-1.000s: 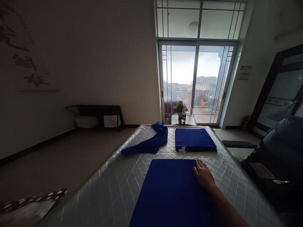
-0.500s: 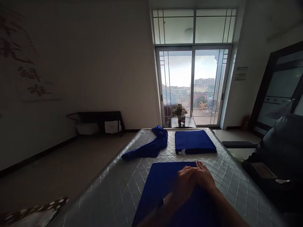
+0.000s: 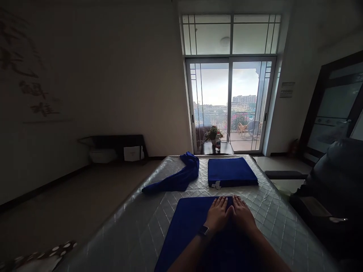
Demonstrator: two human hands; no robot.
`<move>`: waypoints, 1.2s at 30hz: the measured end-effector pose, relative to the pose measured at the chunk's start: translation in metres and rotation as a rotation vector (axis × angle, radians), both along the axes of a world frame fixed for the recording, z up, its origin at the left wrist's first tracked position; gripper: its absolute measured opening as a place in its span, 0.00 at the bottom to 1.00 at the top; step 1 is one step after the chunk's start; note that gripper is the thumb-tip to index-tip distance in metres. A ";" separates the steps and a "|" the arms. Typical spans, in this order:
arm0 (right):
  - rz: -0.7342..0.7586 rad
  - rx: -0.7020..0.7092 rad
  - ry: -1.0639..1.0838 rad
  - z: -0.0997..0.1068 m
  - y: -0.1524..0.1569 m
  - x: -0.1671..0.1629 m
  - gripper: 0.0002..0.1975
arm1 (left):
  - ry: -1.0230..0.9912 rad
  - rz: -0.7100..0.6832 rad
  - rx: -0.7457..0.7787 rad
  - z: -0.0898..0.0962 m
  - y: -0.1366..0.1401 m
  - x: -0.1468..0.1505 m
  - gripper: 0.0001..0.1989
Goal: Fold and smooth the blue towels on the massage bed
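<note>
Flat on a folded blue cloth point(image 3: 187, 226) lie both hands, palms down, close to its far edge. My left hand point(image 3: 217, 214), with a dark watch point(image 3: 203, 229) at the wrist, has its fingers stretched forward. Beside it my right hand point(image 3: 242, 215) rests the same way near the cloth's right side, and the thumbs come together. Beyond them is a neat blue folded stack point(image 3: 232, 170) with a white tag point(image 3: 217, 185) at its front left corner. A crumpled blue cloth point(image 3: 181, 175) stretches out to the left of that stack.
Silvery quilted material point(image 3: 127, 230) covers the table. A small table point(image 3: 204, 148) behind it bears a potted plant point(image 3: 213, 133) and a bottle point(image 3: 218, 142), before sliding glass doors. A dark chair point(image 3: 331, 181) stands at right; polka-dot fabric point(image 3: 53, 252) shows at lower left.
My left hand has moved forward and left, from over my right hand to lying flat beside it. The right hand stays near the cloth's far right part. The view has shifted slightly.
</note>
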State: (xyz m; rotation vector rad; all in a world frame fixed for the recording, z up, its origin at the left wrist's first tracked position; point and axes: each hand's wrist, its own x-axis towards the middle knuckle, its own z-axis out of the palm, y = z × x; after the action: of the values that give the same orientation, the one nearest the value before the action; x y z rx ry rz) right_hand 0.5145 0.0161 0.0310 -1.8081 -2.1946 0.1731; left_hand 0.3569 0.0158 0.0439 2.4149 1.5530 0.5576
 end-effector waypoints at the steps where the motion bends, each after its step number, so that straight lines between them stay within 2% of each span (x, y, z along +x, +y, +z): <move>1: -0.009 -0.001 0.008 0.000 0.000 0.000 0.33 | 0.057 0.023 -0.005 -0.002 0.001 -0.013 0.37; 8: -0.023 -0.030 0.000 -0.002 0.001 -0.001 0.34 | 0.201 0.308 -0.027 -0.008 0.005 -0.132 0.44; 10: -0.028 -0.032 -0.001 -0.002 0.002 0.000 0.34 | 0.216 0.364 -0.018 -0.011 0.004 -0.158 0.45; 13: -0.034 -0.033 0.003 -0.002 0.003 -0.001 0.34 | 0.224 0.397 -0.016 -0.016 0.001 -0.175 0.47; 19: -0.036 -0.026 0.007 -0.005 0.004 -0.001 0.34 | 0.251 0.398 -0.036 -0.012 0.001 -0.174 0.47; 22: -0.036 -0.010 0.007 -0.007 0.005 -0.001 0.34 | 0.294 0.475 -0.106 0.002 0.004 -0.164 0.48; 24: -0.031 -0.001 0.001 -0.008 0.005 -0.001 0.34 | 0.307 0.497 -0.111 0.012 0.004 -0.143 0.49; 26: -0.026 0.007 -0.006 -0.009 0.006 -0.001 0.34 | 0.269 0.410 -0.077 0.019 0.002 -0.108 0.48; 28: -0.024 0.007 -0.016 -0.010 0.006 0.000 0.34 | 0.193 0.236 -0.051 0.020 -0.002 -0.064 0.47; 30: -0.008 0.004 -0.039 -0.010 0.007 0.001 0.33 | 0.110 0.064 -0.042 0.015 -0.007 -0.019 0.45; 32: 0.016 0.009 -0.075 -0.010 0.007 0.002 0.33 | 0.044 -0.038 -0.043 0.007 -0.008 0.014 0.43; 34: 0.029 0.016 -0.106 -0.010 0.006 0.003 0.33 | 0.011 -0.055 -0.059 0.000 -0.007 0.030 0.41; 36: 0.025 0.018 -0.111 -0.009 0.006 0.003 0.32 | 0.008 -0.020 -0.062 -0.005 -0.003 0.028 0.41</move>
State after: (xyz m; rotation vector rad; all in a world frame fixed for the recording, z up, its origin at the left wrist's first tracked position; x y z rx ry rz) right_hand 0.5171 0.0223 0.0219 -1.8215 -2.2868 0.0591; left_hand 0.3851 0.0130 0.0387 2.3869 1.5245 0.4886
